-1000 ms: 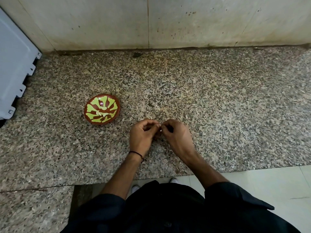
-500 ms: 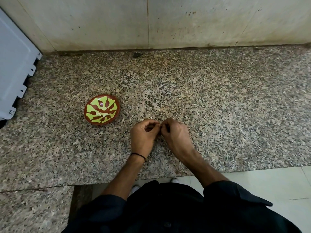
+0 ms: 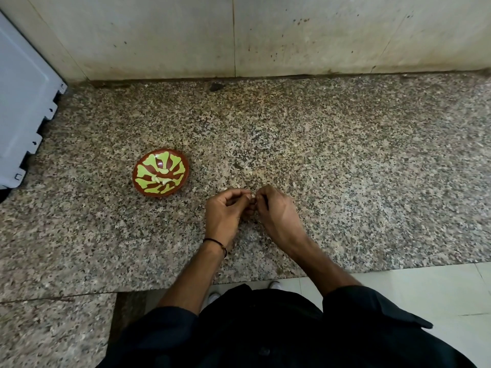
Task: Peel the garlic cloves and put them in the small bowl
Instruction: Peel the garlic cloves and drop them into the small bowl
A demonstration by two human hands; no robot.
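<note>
Granite counter, speckled, running back to a pale wall; white panel at far left. Red-and-green small bowl left of both hands. Left hand and right hand fingertip to fingertip just above the stone, both curled, pinching one pale garlic clove between them. Few peeled cloves lying in the bowl

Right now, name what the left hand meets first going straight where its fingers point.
The left hand points rightward: first the garlic clove both hands pinch, then the right hand, though depth is unclear.
</note>
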